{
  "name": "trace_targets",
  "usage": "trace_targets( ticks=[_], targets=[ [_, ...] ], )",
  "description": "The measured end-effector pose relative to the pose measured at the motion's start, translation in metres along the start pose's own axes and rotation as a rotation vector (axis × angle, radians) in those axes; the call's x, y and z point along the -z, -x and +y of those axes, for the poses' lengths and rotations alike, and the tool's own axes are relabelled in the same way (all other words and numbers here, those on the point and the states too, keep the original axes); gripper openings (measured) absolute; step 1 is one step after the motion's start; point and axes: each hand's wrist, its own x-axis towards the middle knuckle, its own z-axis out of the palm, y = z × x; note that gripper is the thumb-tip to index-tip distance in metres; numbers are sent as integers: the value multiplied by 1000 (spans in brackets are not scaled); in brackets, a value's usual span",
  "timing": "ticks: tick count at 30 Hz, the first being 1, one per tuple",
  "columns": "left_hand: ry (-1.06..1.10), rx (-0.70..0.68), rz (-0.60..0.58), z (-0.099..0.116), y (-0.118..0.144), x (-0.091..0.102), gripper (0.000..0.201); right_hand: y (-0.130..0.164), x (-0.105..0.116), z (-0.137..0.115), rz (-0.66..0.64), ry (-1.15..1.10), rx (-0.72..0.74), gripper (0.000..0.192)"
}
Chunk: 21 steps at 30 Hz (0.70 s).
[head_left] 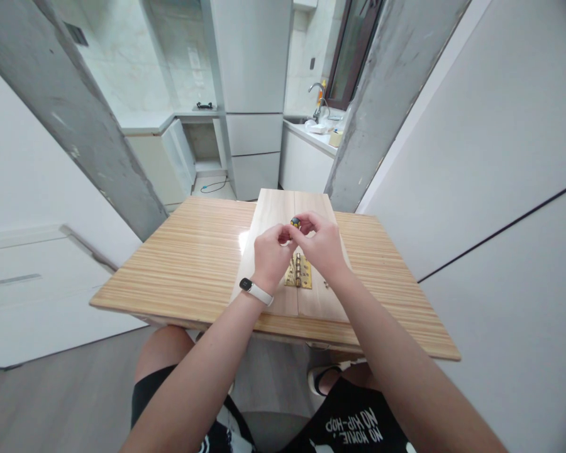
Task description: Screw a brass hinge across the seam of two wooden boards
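My left hand and my right hand meet over the boards, fingers closed in a pinch. Between them shows the rounded black-and-yellow handle end of what looks like a short screwdriver; its other end is hidden by my fingers. Just below my hands a brass butt hinge lies open across the seam of two pale wooden boards, with small screws on its left leaf. A small screw rests on the right board, near my right wrist.
The boards lie side by side on a wood-grain table, close to its front edge. Beyond it stand a tall refrigerator, an open cabinet and a sink counter with a tap. A white panel borders the right side.
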Motion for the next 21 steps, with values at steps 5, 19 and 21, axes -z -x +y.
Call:
trace_targets(
  ticks=[5, 19, 21],
  targets=[
    [111, -6, -70, -7, -11, 5, 23, -20, 17, 11, -236, -54, 12, 23],
    [356, 41, -308, -21, -17, 13, 22, -18, 21, 18, -363, -168, 22, 24],
    [324, 45, -308, -21, -13, 16, 24, -16, 22, 12, -356, -79, 38, 21]
  ],
)
